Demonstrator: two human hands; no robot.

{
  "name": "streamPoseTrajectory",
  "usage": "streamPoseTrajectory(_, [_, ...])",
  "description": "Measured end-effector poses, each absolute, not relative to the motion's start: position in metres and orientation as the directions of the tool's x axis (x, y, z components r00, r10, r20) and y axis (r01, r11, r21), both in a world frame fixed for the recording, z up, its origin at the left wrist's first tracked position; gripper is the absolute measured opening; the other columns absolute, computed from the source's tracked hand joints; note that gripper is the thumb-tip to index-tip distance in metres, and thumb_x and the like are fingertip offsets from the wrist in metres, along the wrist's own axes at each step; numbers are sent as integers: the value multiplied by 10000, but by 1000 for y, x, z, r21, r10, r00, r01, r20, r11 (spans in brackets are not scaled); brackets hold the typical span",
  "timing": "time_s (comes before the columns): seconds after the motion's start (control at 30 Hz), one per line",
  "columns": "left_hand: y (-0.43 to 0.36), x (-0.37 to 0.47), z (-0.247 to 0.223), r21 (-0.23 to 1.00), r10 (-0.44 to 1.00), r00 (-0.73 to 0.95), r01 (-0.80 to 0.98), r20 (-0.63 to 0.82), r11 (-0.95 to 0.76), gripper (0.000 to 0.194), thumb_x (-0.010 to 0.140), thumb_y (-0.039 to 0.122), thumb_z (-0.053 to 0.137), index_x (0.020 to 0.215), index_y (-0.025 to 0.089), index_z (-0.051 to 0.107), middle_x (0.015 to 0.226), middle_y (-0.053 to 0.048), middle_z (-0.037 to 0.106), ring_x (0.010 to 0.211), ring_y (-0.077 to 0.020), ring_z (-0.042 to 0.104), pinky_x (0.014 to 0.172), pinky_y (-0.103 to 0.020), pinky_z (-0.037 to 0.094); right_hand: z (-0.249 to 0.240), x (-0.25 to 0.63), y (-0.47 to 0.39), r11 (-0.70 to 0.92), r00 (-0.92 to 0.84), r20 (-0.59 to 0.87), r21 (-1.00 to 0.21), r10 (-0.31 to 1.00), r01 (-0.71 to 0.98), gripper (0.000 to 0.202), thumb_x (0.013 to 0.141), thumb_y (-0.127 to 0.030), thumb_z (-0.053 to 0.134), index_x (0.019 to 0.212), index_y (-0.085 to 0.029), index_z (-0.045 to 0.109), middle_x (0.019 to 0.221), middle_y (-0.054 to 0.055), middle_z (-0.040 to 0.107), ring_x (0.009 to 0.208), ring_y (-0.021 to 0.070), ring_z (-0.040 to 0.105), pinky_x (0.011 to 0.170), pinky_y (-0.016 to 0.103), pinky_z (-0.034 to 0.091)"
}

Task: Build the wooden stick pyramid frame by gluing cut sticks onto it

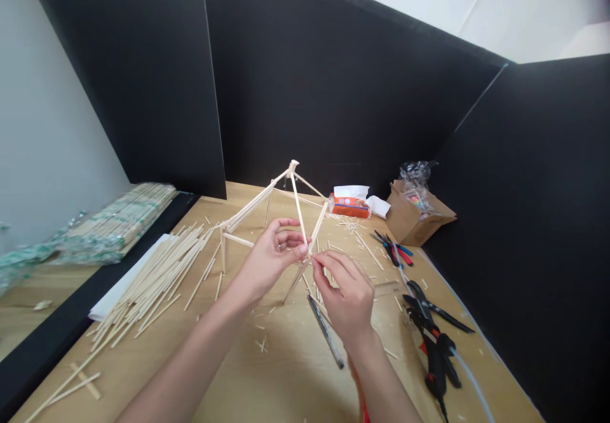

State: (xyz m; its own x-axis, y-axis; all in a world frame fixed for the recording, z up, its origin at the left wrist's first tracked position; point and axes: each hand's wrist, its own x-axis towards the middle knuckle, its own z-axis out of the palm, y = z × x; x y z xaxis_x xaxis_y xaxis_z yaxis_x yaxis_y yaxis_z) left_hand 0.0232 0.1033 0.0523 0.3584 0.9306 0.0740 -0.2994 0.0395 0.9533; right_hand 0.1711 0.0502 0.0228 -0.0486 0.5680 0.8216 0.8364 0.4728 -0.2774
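A house-like frame (257,204) of thin wooden sticks stands on the table, with sloping sticks meeting at a raised peak. My left hand (269,255) reaches in at its near corner. Its thumb and fingers are closed on the lower end of a slanting wooden stick (298,204) that runs down from the peak. Close by on the right, my right hand (347,289) makes a pinch at the same corner joint. Whatever lies between its fingertips is too small to make out. Below the hands, the corner's leg (294,283) slants down to the table.
Loose sticks (157,270) lie on white paper at left, beside bagged sticks (124,220). A pen (325,333), a glue gun (431,347) and pliers (391,248) lie at right. Behind are a tissue pack (350,206) and a cardboard box (414,220). Black panels (333,80) enclose the table.
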Motion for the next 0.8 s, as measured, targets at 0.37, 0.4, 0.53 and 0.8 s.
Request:
streamPoseTrajectory(0.37, [102,26,56,963,947,318,-267,54,35,439,698,162,716,1050,193,454,880,-9,625,852,-138,596,759,-287,494,25,174,50,481,-130,821,-191,556,856,180,857,-112,586,982,-219,660,936,27,729,856,149,669,802,280,458])
streamPoseTrajectory(0.4, [102,26,56,963,947,317,-266,56,32,438,701,162,713,1052,193,453,884,-11,624,853,-138,595,761,-288,494,25,174,49,481,-134,817,-189,560,856,184,859,-115,583,986,-223,658,938,27,729,856,150,669,803,283,457])
streamPoseTrajectory(0.53, [101,26,56,964,947,317,-264,57,31,433,698,157,712,1046,192,457,886,-14,622,858,-143,600,764,-294,495,25,174,50,481,-138,825,-176,547,859,195,852,-116,582,985,-233,661,929,20,734,843,146,677,797,284,459])
streamPoseTrajectory(0.8, [98,14,65,984,928,366,-179,71,-4,360,805,218,623,1120,194,451,989,-51,606,922,-166,610,836,-345,505,21,173,46,458,-4,807,-331,590,825,174,834,-127,593,935,-233,686,903,28,723,838,156,665,803,293,460])
